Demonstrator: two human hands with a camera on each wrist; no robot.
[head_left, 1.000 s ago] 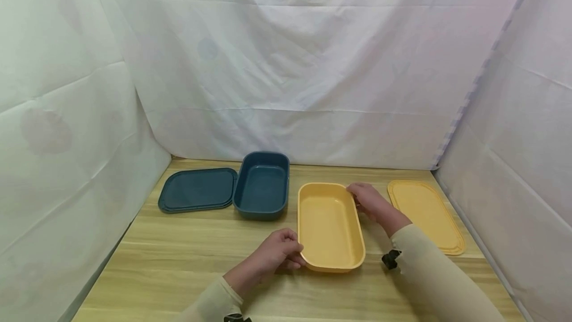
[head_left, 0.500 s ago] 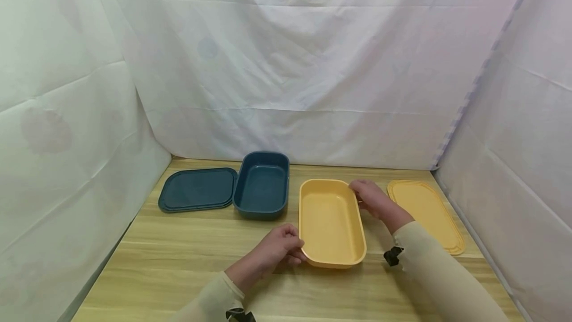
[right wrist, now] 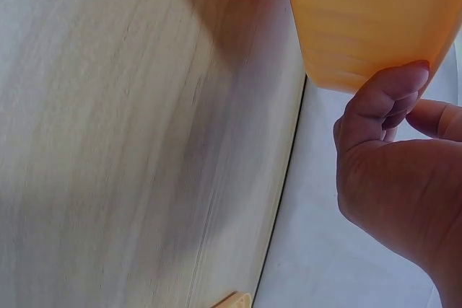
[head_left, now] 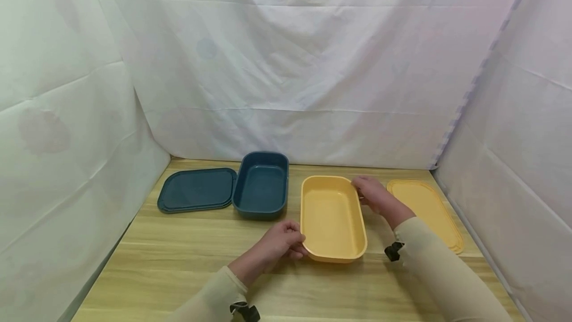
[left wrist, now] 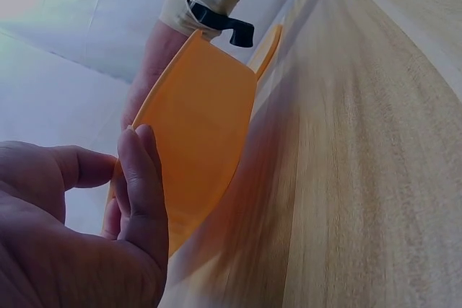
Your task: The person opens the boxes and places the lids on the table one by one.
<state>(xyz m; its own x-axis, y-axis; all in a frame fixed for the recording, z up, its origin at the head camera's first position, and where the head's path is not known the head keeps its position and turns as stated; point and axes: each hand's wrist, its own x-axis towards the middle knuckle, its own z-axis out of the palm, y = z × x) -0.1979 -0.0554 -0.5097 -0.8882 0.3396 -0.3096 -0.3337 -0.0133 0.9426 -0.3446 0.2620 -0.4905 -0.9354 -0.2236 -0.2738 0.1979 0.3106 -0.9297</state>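
Left of the open container (head_left: 332, 220) — a second container (head_left: 261, 185), then its lid (head_left: 196, 189); right — another lid (head_left: 426, 212).

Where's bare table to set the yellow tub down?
Bare wood spans the near-left table, before the blue lid and blue tub. Crowded: the back row, and the strip between the yellow tub and yellow lid, where the right hand sits.

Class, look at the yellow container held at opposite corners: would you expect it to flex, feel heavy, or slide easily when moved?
The yellow container probably stays stiff: its rim looks straight between the left hand and right hand. Empty and seemingly thin-walled, it is likely light. Its smooth surface may slide readily on the wooden table.
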